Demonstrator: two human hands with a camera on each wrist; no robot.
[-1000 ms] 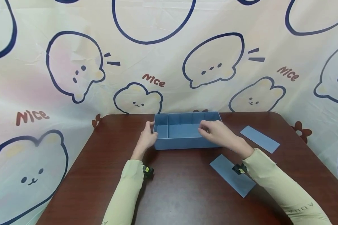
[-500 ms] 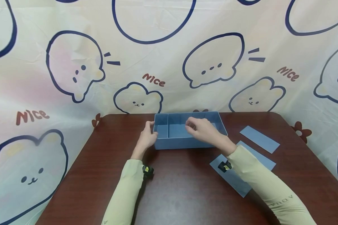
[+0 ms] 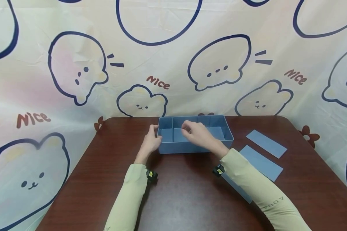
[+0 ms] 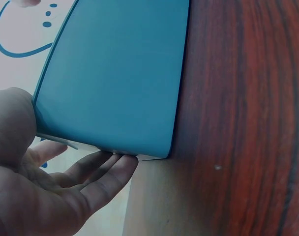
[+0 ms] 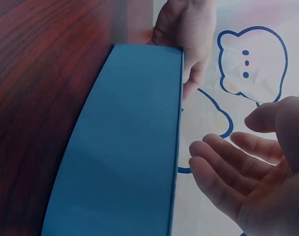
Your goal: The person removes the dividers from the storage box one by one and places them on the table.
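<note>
A blue open-topped storage box (image 3: 188,148) stands near the far edge of the table, and a divider (image 3: 172,129) sets off a small left compartment. My left hand (image 3: 149,143) holds the box's left end; in the left wrist view its fingers (image 4: 110,177) lie against the end wall and the thumb is at the rim. Over the large compartment hovers my right hand (image 3: 200,134), its fingers loosely bent. In the right wrist view, nothing lies between the right hand's fingers (image 5: 213,182) and thumb, and they are apart from the box wall (image 5: 120,142).
To the right of the box lie a narrow blue panel (image 3: 266,143) and a wider blue panel (image 3: 261,163). Another blue panel (image 3: 237,188) is mostly hidden under the right forearm. A printed curtain (image 3: 173,64) hangs behind the brown table (image 3: 179,199).
My right hand has moved left over the box, from its right part toward the divider, uncovering more of the panels. The left hand and the box stay where they were.
</note>
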